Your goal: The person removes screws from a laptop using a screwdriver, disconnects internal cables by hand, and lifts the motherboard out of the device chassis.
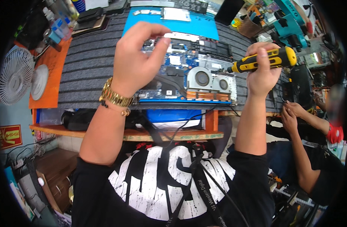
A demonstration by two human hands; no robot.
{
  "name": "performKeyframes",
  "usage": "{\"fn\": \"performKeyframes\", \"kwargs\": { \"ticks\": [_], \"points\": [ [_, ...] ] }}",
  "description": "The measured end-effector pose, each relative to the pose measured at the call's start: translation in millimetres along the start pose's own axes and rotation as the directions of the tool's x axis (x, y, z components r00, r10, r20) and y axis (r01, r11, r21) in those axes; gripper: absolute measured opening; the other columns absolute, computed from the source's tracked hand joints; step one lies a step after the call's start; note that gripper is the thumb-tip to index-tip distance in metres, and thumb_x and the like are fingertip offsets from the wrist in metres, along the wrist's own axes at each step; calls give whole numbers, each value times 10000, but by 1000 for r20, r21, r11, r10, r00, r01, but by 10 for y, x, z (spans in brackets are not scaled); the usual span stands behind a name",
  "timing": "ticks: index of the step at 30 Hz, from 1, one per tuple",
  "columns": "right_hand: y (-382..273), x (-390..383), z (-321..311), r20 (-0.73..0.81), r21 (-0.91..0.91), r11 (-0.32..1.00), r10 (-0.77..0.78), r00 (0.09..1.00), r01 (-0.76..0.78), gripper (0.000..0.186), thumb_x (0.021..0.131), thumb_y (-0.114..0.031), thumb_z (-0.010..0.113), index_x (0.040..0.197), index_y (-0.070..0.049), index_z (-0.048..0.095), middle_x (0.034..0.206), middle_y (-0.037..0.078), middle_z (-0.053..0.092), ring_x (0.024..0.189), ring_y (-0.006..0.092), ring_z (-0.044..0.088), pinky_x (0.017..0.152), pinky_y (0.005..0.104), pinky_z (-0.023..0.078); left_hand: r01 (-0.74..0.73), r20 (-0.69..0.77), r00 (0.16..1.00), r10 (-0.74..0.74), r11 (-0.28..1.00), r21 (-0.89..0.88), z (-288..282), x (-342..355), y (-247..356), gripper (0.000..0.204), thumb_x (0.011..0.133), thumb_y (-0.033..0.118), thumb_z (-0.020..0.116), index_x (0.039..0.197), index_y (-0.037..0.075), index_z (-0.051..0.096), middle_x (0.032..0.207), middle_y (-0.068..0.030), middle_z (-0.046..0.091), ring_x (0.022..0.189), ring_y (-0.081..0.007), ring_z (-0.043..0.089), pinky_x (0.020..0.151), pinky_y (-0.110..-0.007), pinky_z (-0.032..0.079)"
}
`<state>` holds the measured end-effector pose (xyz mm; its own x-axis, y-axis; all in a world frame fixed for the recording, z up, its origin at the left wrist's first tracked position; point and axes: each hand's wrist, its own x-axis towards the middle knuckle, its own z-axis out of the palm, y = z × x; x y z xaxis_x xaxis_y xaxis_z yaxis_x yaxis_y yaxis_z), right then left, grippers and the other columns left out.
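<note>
An opened laptop (173, 84) lies on a grey striped mat, showing a blue circuit board, two silver fans and copper heat pipes. My left hand (137, 56) is over the laptop's left part, fingers curved, thumb and index tip apart near its back edge, with nothing visible between them. My right hand (261, 72) grips a yellow-and-black screwdriver (277, 58), whose narrow end reaches down to the silver part above the right fan. The screwdriver's tip is too small to make out clearly.
A blue pad (203, 24) with parts lies behind the laptop. A white fan (15, 75) stands left, near bottles and stacked devices. A teal tool (288, 26) is at back right. Other people's hands (290, 111) are at the mat's right front edge. A wooden shelf (82, 133) runs below.
</note>
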<state>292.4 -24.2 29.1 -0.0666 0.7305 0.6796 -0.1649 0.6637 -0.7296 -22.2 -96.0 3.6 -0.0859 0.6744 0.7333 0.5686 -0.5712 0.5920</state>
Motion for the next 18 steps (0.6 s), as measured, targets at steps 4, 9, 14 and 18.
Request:
{"fn": "performKeyframes", "kwargs": {
  "ticks": [4, 9, 14, 18],
  "points": [
    [-195, 108, -26, -152, 241, 970, 62, 986, -24, 183, 1121, -258, 635, 1126, -83, 579, 969, 140, 676, 879, 256, 623, 789, 381, 549, 33, 255, 967, 8, 987, -156, 118, -120, 227, 205, 935, 88, 848, 1126, 21, 814, 998, -98, 776, 923, -218, 728, 849, -352, 581],
    [-288, 28, 135, -112, 352, 929, 160, 981, -112, 225, 1151, -366, 582, 1120, -144, 591, 996, 89, 646, 937, 236, 591, 791, 353, 540, 88, 333, 943, 0, 964, -249, 308, -258, 412, 216, 919, 95, 897, 1102, 14, 816, 1009, -113, 788, 911, -229, 745, 836, -351, 587],
    [-199, -45, 166, -224, 472, 875, 240, 945, -110, 266, 1172, -349, 566, 1102, -93, 556, 933, 142, 637, 878, 271, 593, 811, 406, 538, 153, 408, 911, -57, 966, -206, 301, -308, 393, 112, 960, 81, 855, 1039, 16, 811, 943, -117, 777, 845, -227, 721, 780, -364, 559],
    [-246, 113, -296, -314, 437, 885, 316, 895, -159, 343, 1186, -404, 559, 1048, -91, 583, 890, 140, 638, 843, 310, 652, 813, 451, 562, 113, 302, 950, -82, 990, -84, 252, -251, 354, 113, 1021, 106, 800, 1033, 5, 751, 898, -113, 746, 816, -233, 706, 751, -358, 546]
  ]
}}
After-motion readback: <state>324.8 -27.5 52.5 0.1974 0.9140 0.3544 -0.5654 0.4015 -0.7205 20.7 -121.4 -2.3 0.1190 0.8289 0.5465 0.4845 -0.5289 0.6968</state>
